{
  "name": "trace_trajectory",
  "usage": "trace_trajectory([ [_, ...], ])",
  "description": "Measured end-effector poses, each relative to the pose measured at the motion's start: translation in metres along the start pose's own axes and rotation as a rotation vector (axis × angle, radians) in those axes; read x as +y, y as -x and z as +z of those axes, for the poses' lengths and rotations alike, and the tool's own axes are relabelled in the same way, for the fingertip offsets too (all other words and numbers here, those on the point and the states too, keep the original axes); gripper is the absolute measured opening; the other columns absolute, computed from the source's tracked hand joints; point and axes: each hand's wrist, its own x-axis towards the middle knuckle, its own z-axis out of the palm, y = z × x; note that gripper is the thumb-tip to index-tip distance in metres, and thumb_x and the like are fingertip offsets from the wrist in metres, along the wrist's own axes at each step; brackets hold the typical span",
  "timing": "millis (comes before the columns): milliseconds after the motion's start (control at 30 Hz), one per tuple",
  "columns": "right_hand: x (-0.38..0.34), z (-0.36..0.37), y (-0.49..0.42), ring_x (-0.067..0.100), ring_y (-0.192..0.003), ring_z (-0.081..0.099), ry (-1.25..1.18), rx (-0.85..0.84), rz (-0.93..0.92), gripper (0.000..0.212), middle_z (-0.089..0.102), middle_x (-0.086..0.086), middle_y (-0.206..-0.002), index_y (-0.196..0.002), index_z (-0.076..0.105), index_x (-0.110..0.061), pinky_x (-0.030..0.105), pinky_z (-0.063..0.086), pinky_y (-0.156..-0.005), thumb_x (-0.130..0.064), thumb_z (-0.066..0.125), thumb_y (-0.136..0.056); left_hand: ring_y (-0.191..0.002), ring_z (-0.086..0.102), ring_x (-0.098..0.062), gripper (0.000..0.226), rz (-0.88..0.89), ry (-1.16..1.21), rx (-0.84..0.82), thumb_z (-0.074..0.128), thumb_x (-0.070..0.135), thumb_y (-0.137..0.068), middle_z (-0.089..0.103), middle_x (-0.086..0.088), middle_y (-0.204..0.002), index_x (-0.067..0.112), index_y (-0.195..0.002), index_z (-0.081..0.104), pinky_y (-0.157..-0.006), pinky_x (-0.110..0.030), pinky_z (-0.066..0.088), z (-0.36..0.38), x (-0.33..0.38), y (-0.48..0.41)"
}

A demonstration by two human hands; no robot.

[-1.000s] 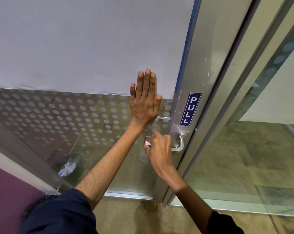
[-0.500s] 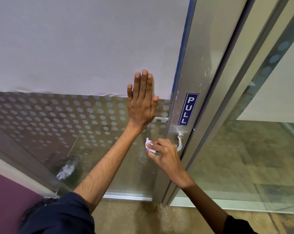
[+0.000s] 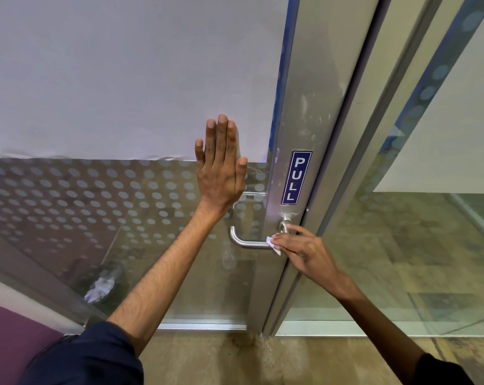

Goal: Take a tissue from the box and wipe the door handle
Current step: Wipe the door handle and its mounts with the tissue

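Tissue (image 3: 272,243) shows as a small white wad at the right end of the door handle (image 3: 246,241), pinched against the bar by the right hand's fingers (image 3: 284,237). Further left, the left hand (image 3: 221,173) lies flat on the glass door (image 3: 124,207), fingers straight and close together. Right of the handle's base, a blue PULL sticker (image 3: 296,177) sits on the metal frame (image 3: 313,107).
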Motion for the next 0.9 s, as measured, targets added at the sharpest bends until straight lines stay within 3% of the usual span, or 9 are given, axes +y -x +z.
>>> trace_trajectory([
  [100, 0.007, -0.003, 0.002, 0.009, -0.1, 0.071, 0.041, 0.048, 0.053, 0.024, 0.076, 0.001, -0.105, -0.104, 0.076, -0.009, 0.04, 0.039, -0.113, 0.004, 0.072, -0.084, -0.155, -0.019, -0.011, 0.059, -0.001, -0.004, 0.003, 0.005, 0.041, -0.105, -0.025, 0.008, -0.166, 0.021, -0.158, -0.013, -0.126, -0.034, -0.018, 0.001, 0.0, 0.0],
  [233, 0.01, 0.006, 0.011, 0.007, -0.109, 0.068, -0.123, 0.128, 0.161, 0.022, 0.075, -0.003, -0.111, -0.11, 0.075, -0.012, 0.039, 0.04, -0.114, -0.005, 0.068, -0.09, -0.155, -0.019, -0.011, 0.059, 0.0, 0.001, 0.004, 0.005, 0.04, -0.105, -0.025, 0.008, -0.166, 0.021, -0.158, -0.013, -0.126, -0.034, -0.018, 0.001, -0.001, 0.0],
  [433, 0.015, 0.023, 0.037, 0.019, -0.11, 0.069, -0.348, 0.278, 0.333, 0.034, 0.071, -0.001, -0.119, -0.114, 0.072, -0.018, 0.056, 0.039, -0.11, -0.001, 0.072, -0.084, -0.155, -0.019, -0.011, 0.059, 0.002, 0.009, 0.01, 0.005, 0.039, -0.105, -0.025, 0.008, -0.166, 0.021, -0.158, -0.013, -0.126, -0.034, -0.018, 0.002, -0.001, 0.0],
  [500, 0.013, 0.026, 0.038, 0.018, -0.11, 0.069, -0.315, 0.304, 0.302, 0.035, 0.07, -0.001, -0.119, -0.114, 0.071, -0.023, 0.053, 0.039, -0.112, -0.004, 0.072, -0.085, -0.155, -0.019, -0.01, 0.059, 0.003, 0.01, 0.014, 0.006, 0.039, -0.105, -0.025, 0.009, -0.166, 0.021, -0.158, -0.013, -0.126, -0.035, -0.018, 0.002, -0.001, 0.0],
  [633, 0.002, 0.035, 0.035, 0.016, -0.113, 0.067, -0.188, 0.247, 0.129, 0.015, 0.072, 0.004, -0.114, -0.103, 0.076, -0.012, 0.043, 0.038, -0.114, -0.008, 0.068, -0.09, -0.155, -0.019, -0.011, 0.059, 0.005, 0.009, 0.018, 0.006, 0.039, -0.105, -0.025, 0.008, -0.166, 0.021, -0.158, -0.013, -0.126, -0.034, -0.018, 0.004, -0.002, 0.0],
  [733, -0.01, 0.043, 0.021, 0.014, -0.107, 0.07, 0.01, 0.286, 0.069, 0.034, 0.075, 0.005, -0.109, -0.101, 0.078, -0.009, 0.045, 0.044, -0.109, 0.013, 0.078, -0.074, -0.156, -0.017, -0.011, 0.059, 0.011, 0.001, 0.023, 0.006, 0.038, -0.105, -0.023, 0.008, -0.166, 0.02, -0.158, -0.011, -0.127, -0.035, -0.017, 0.003, -0.001, 0.0],
  [900, -0.05, 0.057, -0.011, 0.014, -0.084, 0.076, 0.207, 0.252, 0.095, 0.045, 0.078, 0.005, -0.09, -0.087, 0.08, -0.014, 0.053, 0.044, -0.102, 0.017, 0.083, -0.055, -0.156, -0.017, -0.012, 0.059, 0.012, 0.0, 0.021, 0.007, 0.038, -0.105, -0.023, 0.008, -0.166, 0.02, -0.158, -0.01, -0.127, -0.035, -0.016, 0.003, -0.002, 0.002],
])
